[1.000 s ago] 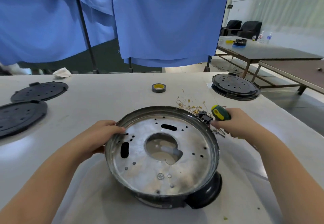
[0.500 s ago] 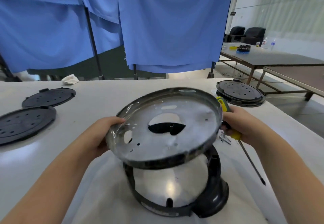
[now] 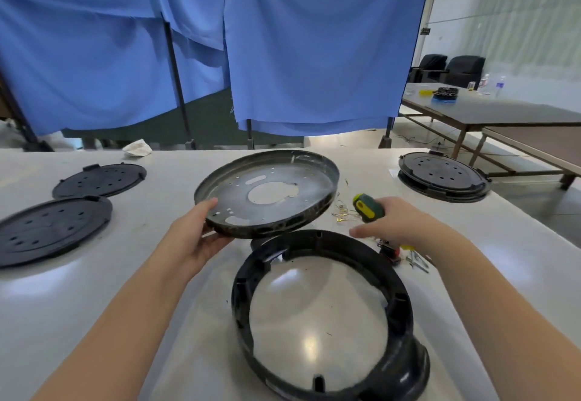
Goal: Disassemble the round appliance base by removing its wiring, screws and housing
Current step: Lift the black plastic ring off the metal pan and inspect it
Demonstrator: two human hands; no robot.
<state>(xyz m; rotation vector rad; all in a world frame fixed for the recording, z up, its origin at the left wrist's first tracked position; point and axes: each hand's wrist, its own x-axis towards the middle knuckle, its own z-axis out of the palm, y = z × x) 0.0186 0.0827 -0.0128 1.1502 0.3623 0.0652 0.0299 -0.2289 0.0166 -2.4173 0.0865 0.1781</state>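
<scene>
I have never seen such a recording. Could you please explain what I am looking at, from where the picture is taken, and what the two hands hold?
There is no robot here. A person wears a camera on the head, so you look forward and down along both arms. The left hand holds a round metal pan by its rim, lifted above the white table. The right hand grips a screwdriver with a green and yellow handle. Below them lies the black plastic ring, the housing from which the pan is already separated. Loose wires and screws lie near the right hand. Three black round covers rest further out, two on the left and one on the right.
</scene>
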